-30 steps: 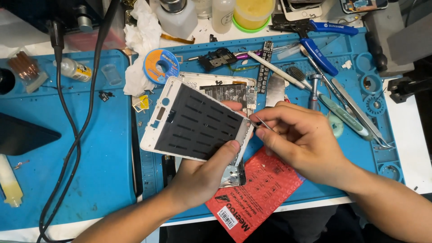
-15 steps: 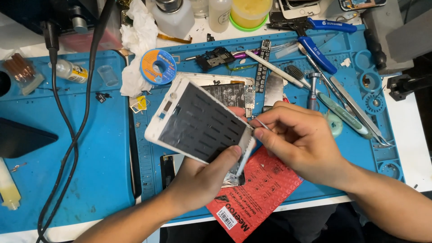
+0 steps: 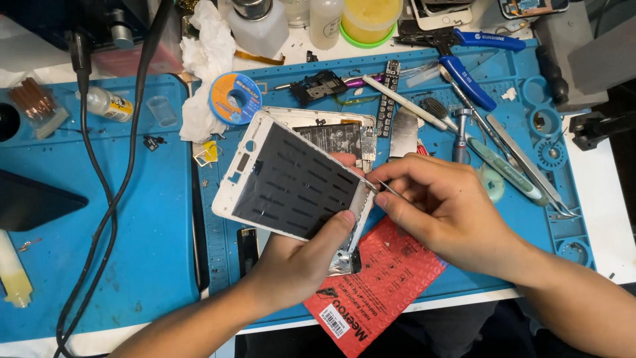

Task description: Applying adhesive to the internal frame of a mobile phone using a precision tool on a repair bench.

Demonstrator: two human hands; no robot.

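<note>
A left hand [image 3: 298, 265] holds a white phone screen frame [image 3: 291, 182] tilted above a blue repair mat [image 3: 132, 252], thumb and fingers clamped on its lower right edge. The right hand [image 3: 450, 212], just right of the frame, has fingers pinched on thin metal tweezers [image 3: 384, 189] whose tip meets the frame's right edge. Steady support and light, shallow tip pressure seem wise here.

My left hand [image 3: 295, 262] enters from seven o'clock, palm up, thumb pressed toward one o'clock, fingers curled closed. My right hand [image 3: 447, 212] enters from four o'clock, fingertips [image 3: 384, 182] pinched together, pointing toward ten o'clock.
</note>
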